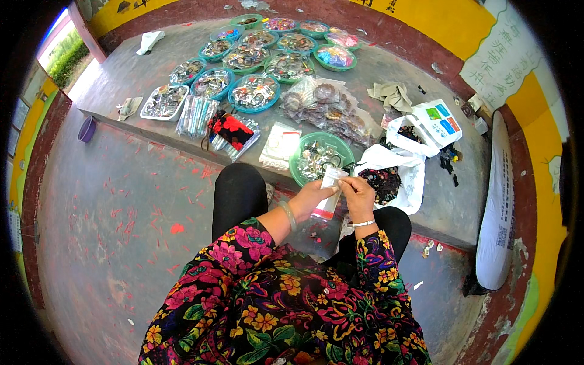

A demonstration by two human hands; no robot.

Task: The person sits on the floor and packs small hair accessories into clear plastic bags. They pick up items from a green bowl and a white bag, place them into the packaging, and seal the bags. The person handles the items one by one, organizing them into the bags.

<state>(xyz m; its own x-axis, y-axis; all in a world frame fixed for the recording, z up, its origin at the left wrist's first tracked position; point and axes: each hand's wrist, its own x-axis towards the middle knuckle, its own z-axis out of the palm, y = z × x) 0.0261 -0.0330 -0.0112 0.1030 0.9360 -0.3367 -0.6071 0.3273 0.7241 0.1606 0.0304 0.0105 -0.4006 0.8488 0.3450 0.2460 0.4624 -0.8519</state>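
Note:
Both hands meet in front of me over a small clear plastic bag (325, 210) with a white upper part and a red strip near its lower end. My left hand (311, 198) grips one side of the bag, fingers closed. Fingers of my right hand (358, 193) pinch its top right edge. Whether anything is inside the bag I cannot make out. Just beyond my hands stands a green basket (347, 146) of small packaged pieces. Right of it, a white plastic bag (413, 182) lies open with dark, colourful small items (383, 184) in it.
Several round baskets (278, 91) of packaged small goods cover the raised ledge. Nearer lie a white tray (146, 109), a stack of flat bags (280, 145), a red-and-black pouch (230, 131) and clear bags of brown items (331, 109). A purple bucket (86, 129) stands at left.

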